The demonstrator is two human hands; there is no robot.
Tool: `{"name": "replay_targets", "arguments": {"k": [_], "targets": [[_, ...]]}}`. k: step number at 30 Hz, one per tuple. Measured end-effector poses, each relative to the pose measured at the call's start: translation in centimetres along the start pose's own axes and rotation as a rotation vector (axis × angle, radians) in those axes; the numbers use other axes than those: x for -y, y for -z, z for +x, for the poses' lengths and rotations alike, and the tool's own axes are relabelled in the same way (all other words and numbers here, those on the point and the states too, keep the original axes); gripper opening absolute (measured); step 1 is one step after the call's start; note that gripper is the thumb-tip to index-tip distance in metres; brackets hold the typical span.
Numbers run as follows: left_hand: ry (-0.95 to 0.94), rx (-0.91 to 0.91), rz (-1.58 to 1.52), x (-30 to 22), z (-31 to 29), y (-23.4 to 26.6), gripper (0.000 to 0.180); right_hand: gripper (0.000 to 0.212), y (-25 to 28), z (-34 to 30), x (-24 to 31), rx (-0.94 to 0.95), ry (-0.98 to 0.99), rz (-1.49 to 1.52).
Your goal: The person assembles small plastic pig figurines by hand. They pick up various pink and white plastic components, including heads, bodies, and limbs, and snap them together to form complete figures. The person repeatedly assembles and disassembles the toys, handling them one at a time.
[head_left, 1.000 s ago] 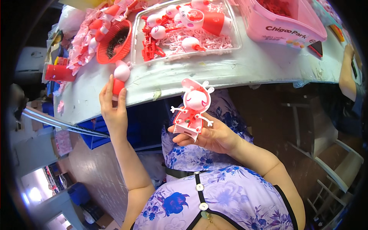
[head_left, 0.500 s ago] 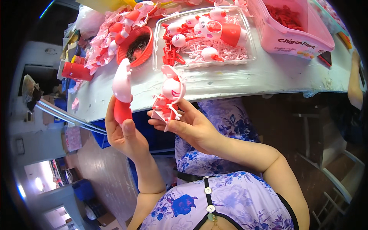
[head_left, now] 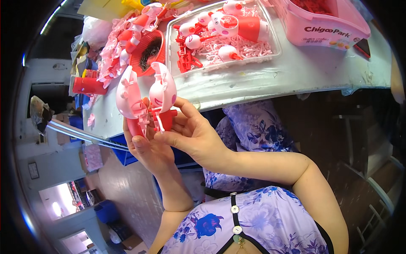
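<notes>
In front of the table edge, my left hand is closed round a pink-and-red toy shell half, its hollow inside facing right. My right hand grips the other toy half, which has a pink rounded head, a red lower part and small inner pieces with a thin pale pink limb. Both halves stand upright side by side, their lower parts close together; whether they touch there I cannot tell. My fingers partly cover the red lower parts.
On the table, a clear tray holds pink and red toy parts. Left of it stand a red basket with small dark pieces and a heap of pink parts. A pink tub with red pieces is at right, a phone-like dark object beside it.
My right hand has moved left and turned its toy half, bringing it close beside the left one. The left half has turned so its hollow inside now shows.
</notes>
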State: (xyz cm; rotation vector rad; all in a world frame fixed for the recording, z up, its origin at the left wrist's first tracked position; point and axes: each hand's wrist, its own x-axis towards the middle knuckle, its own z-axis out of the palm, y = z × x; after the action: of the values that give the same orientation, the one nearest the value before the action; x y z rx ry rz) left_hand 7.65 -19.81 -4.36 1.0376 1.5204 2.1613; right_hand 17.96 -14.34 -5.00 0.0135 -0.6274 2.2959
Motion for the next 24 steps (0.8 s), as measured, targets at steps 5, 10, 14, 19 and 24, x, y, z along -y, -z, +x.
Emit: {"name": "replay_targets", "arguments": {"k": [5,10,14,19,24], "targets": [[-0.005,0.023,-0.024,-0.29,0.04,-0.79,0.08,0.066,-0.2,0.16,-0.06,0.008,0.012,0.012],[-0.022,0.043,-0.039,-0.13,0.32,-0.36,0.075,0.066,-0.08,0.28,-0.1,0.005,0.007,0.008],[-0.016,0.042,-0.071,-0.33,0.19,-0.65,0.072,0.066,-0.12,0.23,-0.16,0.004,0.009,0.007],[-0.024,0.051,-0.063,-0.44,0.17,-0.65,0.07,0.064,-0.17,0.15,-0.29,-0.007,0.013,0.013],[-0.073,0.065,0.02,-0.63,0.22,-0.74,0.07,0.062,-0.19,0.29,-0.17,-0.028,0.034,-0.017]]}}
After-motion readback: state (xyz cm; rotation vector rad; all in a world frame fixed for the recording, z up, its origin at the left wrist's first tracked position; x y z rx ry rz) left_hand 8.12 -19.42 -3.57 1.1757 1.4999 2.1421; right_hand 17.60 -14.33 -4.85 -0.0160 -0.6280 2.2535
